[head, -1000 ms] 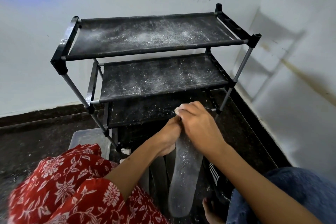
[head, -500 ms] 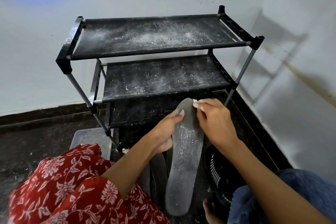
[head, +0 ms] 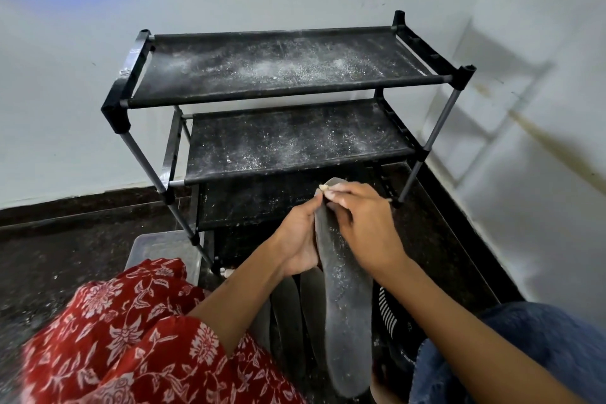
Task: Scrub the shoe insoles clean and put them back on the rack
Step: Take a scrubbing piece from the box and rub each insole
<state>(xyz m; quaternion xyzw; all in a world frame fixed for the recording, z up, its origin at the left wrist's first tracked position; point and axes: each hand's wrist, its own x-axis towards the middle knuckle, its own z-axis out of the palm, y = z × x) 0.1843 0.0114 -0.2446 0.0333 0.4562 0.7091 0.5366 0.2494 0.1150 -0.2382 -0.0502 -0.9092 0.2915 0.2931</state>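
the grey insole (head: 344, 305) stands lengthwise between the person's knees, toe end far and raised toward the rack's lowest shelf, heel end near and low. its face is dull charcoal, flecked with pale powder along the middle, the toe edge lighter and slightly curled. the left hand (head: 300, 239) grips its left edge near the toe, fingers curled behind it and thumb on the front. the right hand (head: 364, 223) lies over the toe area, fingers curled and pinching a small pale scrubbing piece (head: 324, 188); what that piece is cannot be made out. to scrub well, the left hand probably should brace the sole from behind so it does not flex, while the right works in short strokes from toe down toward the heel, covering the powdered strip. just left of it, more insoles (head: 288, 315) lean in a dark row. beyond stands the black shoe rack (head: 295, 98), its upper two shelves dusted white. a clear plastic container (head: 157, 248) sits near the rack's left leg, and a black slotted basket (head: 388, 315) lies to the right.
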